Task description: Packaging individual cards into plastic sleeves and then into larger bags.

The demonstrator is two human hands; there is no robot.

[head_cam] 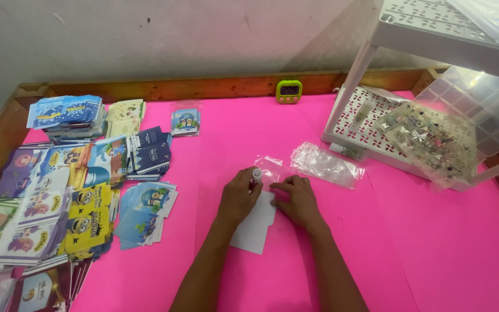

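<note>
Two hands over a white paper card [255, 228] on the pink tabletop [434, 242]: left hand [239, 195] grips a small white tube [257, 174], right hand [298, 199] pinches a clear plastic sleeve [272, 167].

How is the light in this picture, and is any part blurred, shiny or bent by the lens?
Head view: soft, even light, with only faint shadows under the left hand and right hand; the bright pink table cover looks oversaturated; mild glare on the clear plastic bags; the white plastic shelf rack leans at the corner, a wide-lens distortion; the stacks of colourful printed cards are slightly soft at the left edge.
</note>
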